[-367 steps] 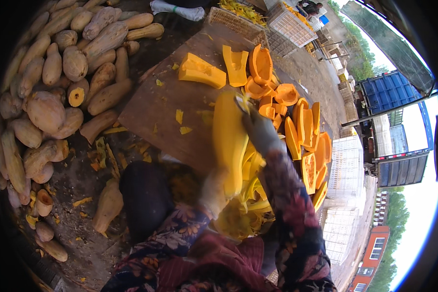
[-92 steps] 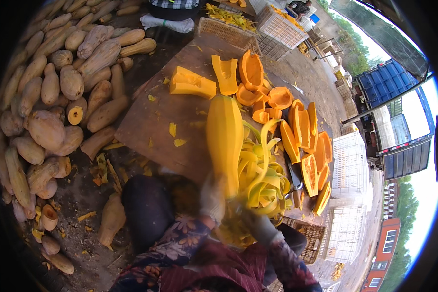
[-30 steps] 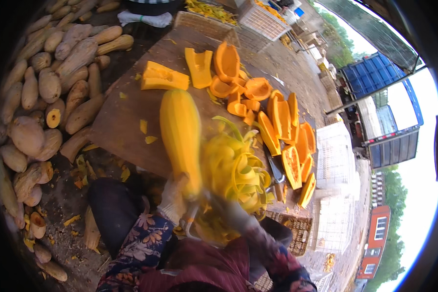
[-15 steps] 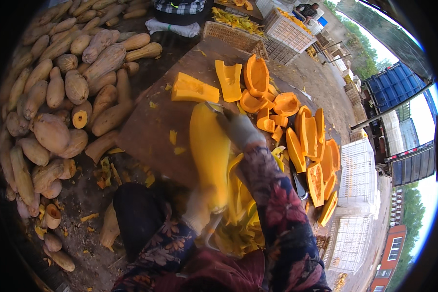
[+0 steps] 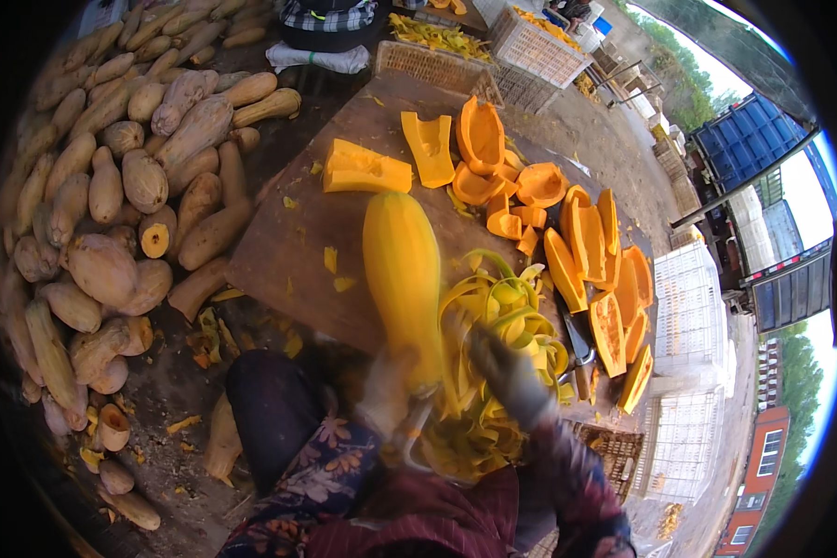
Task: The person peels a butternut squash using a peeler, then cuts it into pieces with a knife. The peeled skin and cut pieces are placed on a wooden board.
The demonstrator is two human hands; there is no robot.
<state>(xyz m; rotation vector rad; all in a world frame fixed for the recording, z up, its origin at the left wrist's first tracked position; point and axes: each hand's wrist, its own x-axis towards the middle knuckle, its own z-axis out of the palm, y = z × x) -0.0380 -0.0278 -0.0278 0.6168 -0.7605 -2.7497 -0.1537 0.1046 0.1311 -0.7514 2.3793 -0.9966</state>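
Observation:
A long, peeled yellow squash lies lengthwise in front of me, its near end by my body. My left hand, in a pale glove, is closed round the near end at its left side; motion blurs it. A curved metal piece touches or sits just under that end. My right hand, gloved and blurred, is to the right of the squash over a heap of yellow-green peel strips. It is closed on a dark tool that looks like a peeler, its blade smeared by motion.
Cut orange squash pieces lie across the board, with a knife beside them. Unpeeled squashes are piled at left. White crates stand at right; a crate of peel stands beyond the board.
My right hand has left the squash's far end and come back toward me, to the right over the peelings. The squash stays in place, with my left hand at its near end.

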